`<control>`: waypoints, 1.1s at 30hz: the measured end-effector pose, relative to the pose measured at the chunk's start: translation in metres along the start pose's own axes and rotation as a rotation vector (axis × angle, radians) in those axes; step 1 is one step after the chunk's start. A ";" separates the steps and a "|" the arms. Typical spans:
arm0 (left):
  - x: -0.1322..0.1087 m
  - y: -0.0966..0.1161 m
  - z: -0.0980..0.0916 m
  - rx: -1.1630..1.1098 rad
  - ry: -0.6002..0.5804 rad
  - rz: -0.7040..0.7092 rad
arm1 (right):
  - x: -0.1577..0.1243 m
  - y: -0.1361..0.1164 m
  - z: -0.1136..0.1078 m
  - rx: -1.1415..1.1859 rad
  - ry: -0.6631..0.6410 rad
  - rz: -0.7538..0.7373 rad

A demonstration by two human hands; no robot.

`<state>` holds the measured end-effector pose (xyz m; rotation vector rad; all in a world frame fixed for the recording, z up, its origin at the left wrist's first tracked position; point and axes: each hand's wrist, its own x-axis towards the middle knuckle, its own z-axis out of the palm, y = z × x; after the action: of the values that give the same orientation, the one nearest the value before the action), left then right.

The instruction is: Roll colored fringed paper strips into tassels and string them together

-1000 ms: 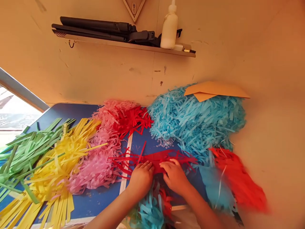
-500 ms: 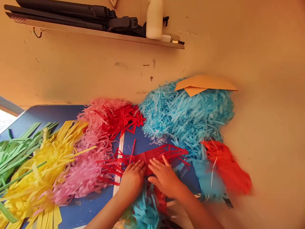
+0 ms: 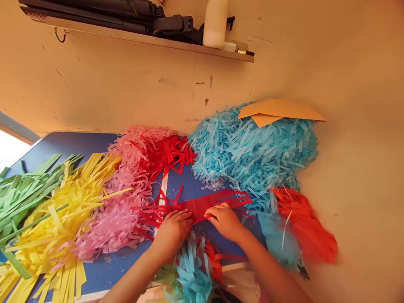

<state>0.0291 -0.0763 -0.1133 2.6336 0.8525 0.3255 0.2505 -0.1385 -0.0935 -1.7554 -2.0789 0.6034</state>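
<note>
A sheet of red tissue paper [image 3: 199,206] with both ends cut into fringe lies across the blue table before me. My left hand [image 3: 175,228] rests flat on its near left part, fingers stretched out and pressing down. The fingertips of my right hand [image 3: 224,219] are curled together at the sheet's near right edge, pinching it. Just below my hands hangs a bundle of blue fringe [image 3: 193,269], with red strips [image 3: 214,261] beside it at the table's near edge.
Left of my hands lie heaps of pink [image 3: 116,223], yellow [image 3: 59,223] and green [image 3: 28,193] fringe. Blue fringe [image 3: 255,151] is piled against the wall under an orange paper [image 3: 280,110]. Orange-red fringe [image 3: 312,227] is at the right. A shelf [image 3: 142,41] juts out above.
My right hand has gone from spread fingers over the red paper to a pinch at its near edge. The left hand stays on the sheet. The view has shifted slightly.
</note>
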 end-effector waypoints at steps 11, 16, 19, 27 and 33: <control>0.020 -0.010 -0.021 0.040 0.036 -0.420 | 0.045 0.008 -0.005 -0.057 -0.037 0.203; 0.030 -0.007 -0.014 0.144 0.037 -0.480 | 0.054 0.009 -0.003 -0.106 -0.039 0.297; 0.032 -0.006 -0.012 0.177 0.037 -0.487 | 0.057 0.011 -0.003 -0.127 -0.047 0.338; 0.033 -0.009 -0.008 0.239 0.034 -0.477 | 0.062 0.012 -0.001 -0.158 -0.068 0.371; 0.034 -0.005 -0.011 0.284 0.071 -0.462 | 0.059 0.011 -0.004 -0.226 -0.016 0.428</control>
<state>0.0495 -0.0491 -0.1018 2.5730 1.5926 0.1839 0.2519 -0.0783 -0.0958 -2.3606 -1.8470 0.5086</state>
